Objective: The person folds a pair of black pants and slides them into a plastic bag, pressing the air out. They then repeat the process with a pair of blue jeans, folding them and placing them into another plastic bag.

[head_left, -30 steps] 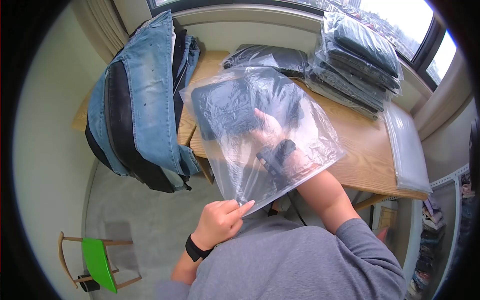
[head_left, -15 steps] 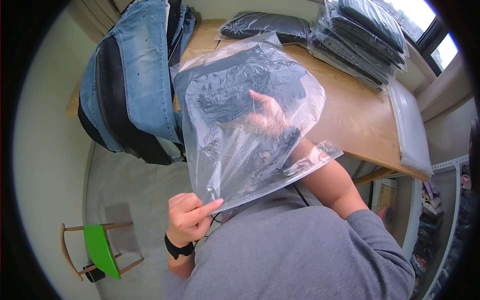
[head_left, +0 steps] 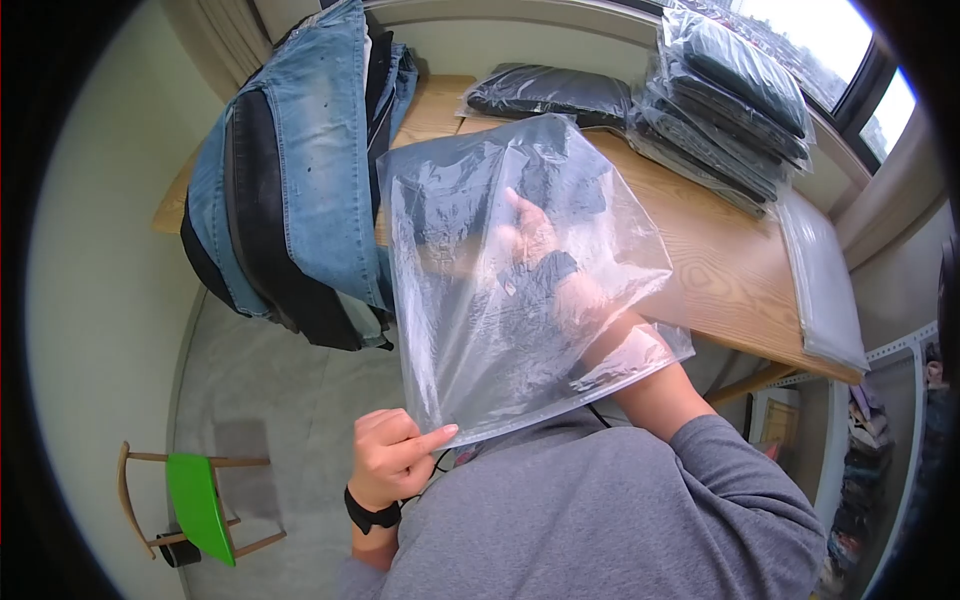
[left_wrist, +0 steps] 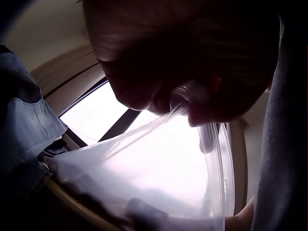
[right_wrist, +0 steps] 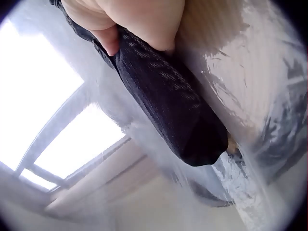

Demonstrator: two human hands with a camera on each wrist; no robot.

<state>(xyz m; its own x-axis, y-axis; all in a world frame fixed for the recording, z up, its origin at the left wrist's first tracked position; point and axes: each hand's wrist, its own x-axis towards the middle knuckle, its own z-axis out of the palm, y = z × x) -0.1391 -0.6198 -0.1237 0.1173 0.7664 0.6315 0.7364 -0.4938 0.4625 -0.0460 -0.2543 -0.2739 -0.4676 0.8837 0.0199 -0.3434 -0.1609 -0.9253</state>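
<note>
A large clear plastic bag (head_left: 450, 340) stretches between both hands in the head view. My left hand (head_left: 390, 455) pinches a corner of its near edge; in the left wrist view, gathered film (left_wrist: 180, 103) shows between the dark fingers. Reaching inside the bag, my right hand (head_left: 535, 235) grips a folded dark garment (head_left: 450, 195) lying toward the far end. The right wrist view shows fingers and thumb (right_wrist: 110, 41) around the garment's fold (right_wrist: 168, 106). Film covers that hand and wrist in the head view.
Jeans (head_left: 320, 180) are heaped at the left of the wooden table (head_left: 720, 270). Bagged garments (head_left: 725, 110) are stacked at the back right, beside another bagged garment (head_left: 550, 90). Flat clear bags (head_left: 825, 285) lie at the right edge. A green-seated chair (head_left: 200, 505) stands lower left.
My left hand has shifted left with the bag's corner, spreading its near edge wider. The right hand stays inside the bag, on the dark garment. The head view tilted down and back up.
</note>
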